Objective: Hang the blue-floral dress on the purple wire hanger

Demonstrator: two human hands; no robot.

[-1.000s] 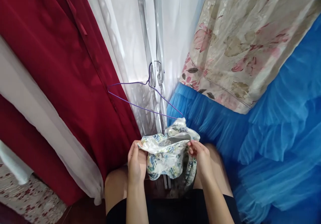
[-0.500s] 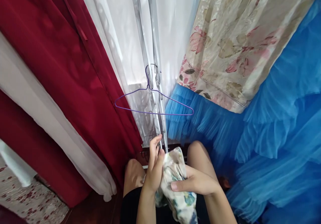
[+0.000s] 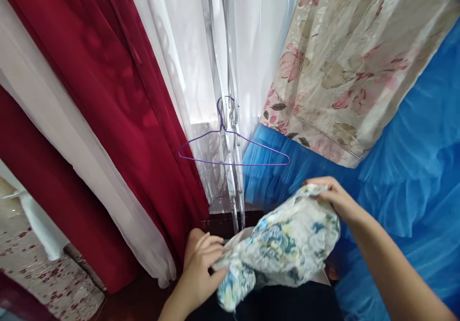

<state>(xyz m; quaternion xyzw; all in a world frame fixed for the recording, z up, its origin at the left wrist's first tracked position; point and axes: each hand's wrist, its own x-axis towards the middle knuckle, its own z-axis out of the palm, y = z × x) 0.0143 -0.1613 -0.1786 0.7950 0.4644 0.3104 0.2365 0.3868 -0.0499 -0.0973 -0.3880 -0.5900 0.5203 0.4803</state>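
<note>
A white cloth garment [image 3: 287,239] with blue, green and yellow flowers stretches between my two hands above my lap. My right hand [image 3: 332,199] is closed on its upper right edge, raised higher than the other hand. At the lower left, my left hand [image 3: 204,263] pinches a gathered part of the fabric. The garment is bunched, so its exact kind cannot be made out. Beyond the garment hangs a thin purple clothes hanger [image 3: 233,163], bare, its hook on a metal stand.
The silvery metal stand [image 3: 230,72] rises in the middle, before a white curtain [image 3: 179,72]. Red drapes [image 3: 118,110] hang on the left. To the right hang a beige floral cloth [image 3: 345,81] and blue ruffled tulle [image 3: 413,182]. Dark flooring [image 3: 122,302] shows lower left.
The garment has gone from a crumpled bundle to spread out sideways. My right hand moved up and right with its edge; my left hand moved down-left and now grips the cloth.
</note>
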